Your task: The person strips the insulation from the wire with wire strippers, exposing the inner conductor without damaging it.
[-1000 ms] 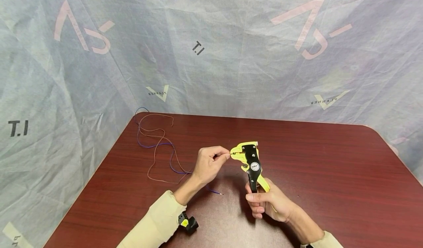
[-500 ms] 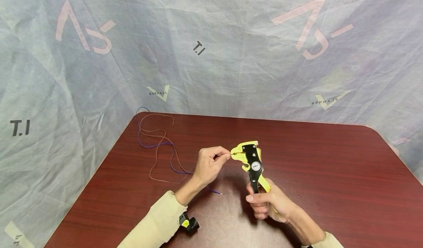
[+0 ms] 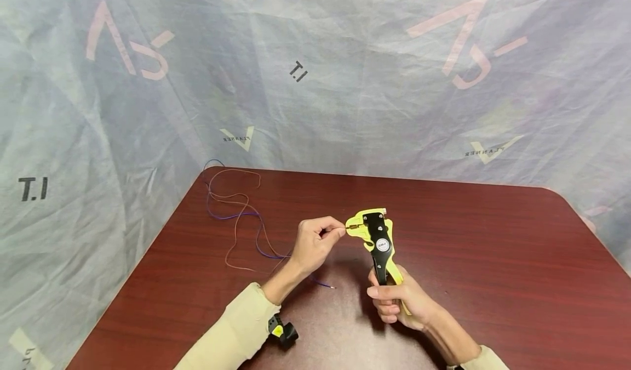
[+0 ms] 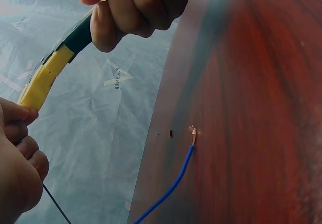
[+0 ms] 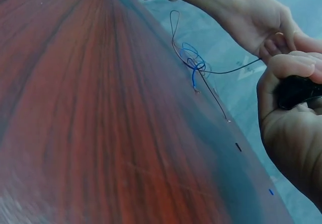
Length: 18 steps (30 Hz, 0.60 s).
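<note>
In the head view my right hand [image 3: 404, 299] grips the handles of a yellow and black wire stripper [image 3: 382, 245], held upright above the table. My left hand [image 3: 314, 244] pinches a thin brown wire [image 5: 231, 72] right at the tool's yellow nose, with the wire's end inside the jaws. The dark wire trails below my left fist in the left wrist view. Loops of brown wire and a blue wire [image 3: 231, 217] spread over the table's left side. The blue wire's near end shows bare copper strands [image 4: 193, 133].
A small dark snippet [image 4: 170, 133] and a tiny blue bit [image 4: 158, 134] lie on the reddish-brown wooden table [image 3: 493, 249]. Grey printed cloth [image 3: 345, 85] hangs behind the table and along its left side.
The stripper's handles have come closer together, and its black head plate has shifted right, away from the yellow nose, showing more wire in the jaws. My left hand has barely moved.
</note>
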Motion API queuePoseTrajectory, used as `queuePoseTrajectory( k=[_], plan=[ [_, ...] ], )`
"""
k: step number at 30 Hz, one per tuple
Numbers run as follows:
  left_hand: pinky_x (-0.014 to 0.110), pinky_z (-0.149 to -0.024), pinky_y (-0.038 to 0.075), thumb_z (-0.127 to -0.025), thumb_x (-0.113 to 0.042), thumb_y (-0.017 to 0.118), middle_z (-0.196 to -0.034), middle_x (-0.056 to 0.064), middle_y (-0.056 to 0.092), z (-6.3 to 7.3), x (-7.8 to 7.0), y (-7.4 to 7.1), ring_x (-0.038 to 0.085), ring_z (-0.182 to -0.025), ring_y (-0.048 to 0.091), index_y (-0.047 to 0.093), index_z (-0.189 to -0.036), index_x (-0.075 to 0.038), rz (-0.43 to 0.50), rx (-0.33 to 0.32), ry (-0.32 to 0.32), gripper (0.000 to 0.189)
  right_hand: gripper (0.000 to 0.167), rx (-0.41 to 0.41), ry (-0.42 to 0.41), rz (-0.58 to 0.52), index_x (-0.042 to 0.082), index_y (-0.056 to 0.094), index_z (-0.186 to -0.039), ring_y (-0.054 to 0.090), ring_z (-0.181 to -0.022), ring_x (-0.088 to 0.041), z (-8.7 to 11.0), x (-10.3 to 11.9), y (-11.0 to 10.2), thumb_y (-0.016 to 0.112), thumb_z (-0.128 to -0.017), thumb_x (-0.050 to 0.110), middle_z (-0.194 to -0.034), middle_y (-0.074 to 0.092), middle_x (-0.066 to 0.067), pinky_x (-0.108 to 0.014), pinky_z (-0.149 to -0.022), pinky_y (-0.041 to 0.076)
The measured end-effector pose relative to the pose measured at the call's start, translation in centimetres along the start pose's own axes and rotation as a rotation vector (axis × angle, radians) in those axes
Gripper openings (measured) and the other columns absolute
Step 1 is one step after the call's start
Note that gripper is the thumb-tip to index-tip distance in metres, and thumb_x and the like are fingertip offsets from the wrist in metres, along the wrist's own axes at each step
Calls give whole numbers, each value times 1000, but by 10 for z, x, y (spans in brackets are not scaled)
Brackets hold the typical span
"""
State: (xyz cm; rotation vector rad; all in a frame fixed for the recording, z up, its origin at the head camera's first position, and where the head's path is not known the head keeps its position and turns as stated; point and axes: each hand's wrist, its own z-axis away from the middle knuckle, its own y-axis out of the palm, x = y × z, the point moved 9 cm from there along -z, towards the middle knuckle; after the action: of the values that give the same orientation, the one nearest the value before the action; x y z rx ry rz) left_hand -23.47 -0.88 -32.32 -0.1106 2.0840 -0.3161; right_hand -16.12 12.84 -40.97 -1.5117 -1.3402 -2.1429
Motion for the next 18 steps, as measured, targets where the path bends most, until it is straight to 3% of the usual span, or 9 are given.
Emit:
queuePoseTrajectory(
  k=[5, 18],
  plan=[
    [15, -53, 30, -84, 3, 68, -55, 3, 45, -1, 0, 1, -3, -55, 36, 72, -76, -1, 1, 3, 9, 9, 20, -2, 3, 3, 14, 48, -87, 37, -48, 1, 1, 1, -1, 47, -96, -3, -60, 37, 12, -31, -48, 19],
    [15, -53, 30, -83, 4, 68, -55, 2, 46, 0, 5, 1, -3, -54, 35, 72, -76, -1, -11, 10, -25, 10, 21, 36, -5, -12, 15, 52, -90, 38, -50, 2, 2, 2, -2, 47, -95, -4, -63, 38, 11, -20, -47, 29]
  ],
)
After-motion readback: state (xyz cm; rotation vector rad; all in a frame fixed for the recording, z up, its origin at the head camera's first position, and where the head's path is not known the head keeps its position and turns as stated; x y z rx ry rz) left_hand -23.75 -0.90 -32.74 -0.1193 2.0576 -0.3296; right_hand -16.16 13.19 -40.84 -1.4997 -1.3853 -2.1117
